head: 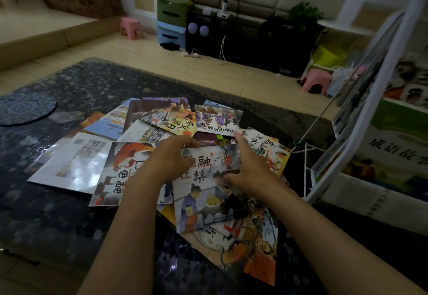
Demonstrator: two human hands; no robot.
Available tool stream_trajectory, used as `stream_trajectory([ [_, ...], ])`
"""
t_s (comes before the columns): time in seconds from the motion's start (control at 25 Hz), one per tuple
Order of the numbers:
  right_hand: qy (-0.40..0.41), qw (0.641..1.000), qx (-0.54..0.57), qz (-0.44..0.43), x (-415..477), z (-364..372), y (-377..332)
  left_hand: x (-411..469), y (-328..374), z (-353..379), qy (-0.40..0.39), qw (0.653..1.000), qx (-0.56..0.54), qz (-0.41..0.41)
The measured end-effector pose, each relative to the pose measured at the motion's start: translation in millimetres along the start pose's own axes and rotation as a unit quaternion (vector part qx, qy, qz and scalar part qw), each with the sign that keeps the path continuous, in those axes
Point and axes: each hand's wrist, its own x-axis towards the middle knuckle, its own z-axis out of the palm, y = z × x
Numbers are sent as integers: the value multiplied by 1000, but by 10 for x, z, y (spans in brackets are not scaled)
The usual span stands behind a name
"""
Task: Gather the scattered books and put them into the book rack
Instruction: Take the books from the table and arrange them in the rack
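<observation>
A dark, glossy patterned bench (69, 79) fills most of the room in front of the person, and just off its right end a white rack (366, 100) leans back with picture books already standing in its tiers. Across the middle of the bench lie the scattered books (166, 118), a loose heap of thin illustrated covers that overlap at all angles, some face up, some showing pale back covers. A round dark mat (25, 108) sits well apart from them at the bench's left edge. On top of the heap, nearest the person, lies the top book (201, 192), its cover showing large red characters above painted figures. The left hand (171, 158) grips its far left corner, fingers (187, 140) curled over the upper edge and thumb down on the cover. The right hand (252, 167) lies across the book's right edge with its thumb resting on the cover and its forefinger straight, pointing away over the books behind; whether its other fingers hook under the edge I cannot tell. A pink stool (316, 84) stands on the floor beyond.
</observation>
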Motion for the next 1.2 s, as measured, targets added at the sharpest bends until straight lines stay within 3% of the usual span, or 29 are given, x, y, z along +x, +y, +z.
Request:
stream_trajectory([
  [0.16,-5,997,-70,-34,-64,-84,-89,-70,94,-60,45,998,-4,31],
  [0.56,84,992,-89,-16,-406,-876,-137,-215,1005,-201,157,974,3,164],
  [0.92,211,972,-70,-73,-1030,-2070,-33,-419,2411,-581,170,949,58,258],
  [1.2,327,941,-84,-42,-1597,-3389,575,-425,4006,-264,171,905,98,378],
])
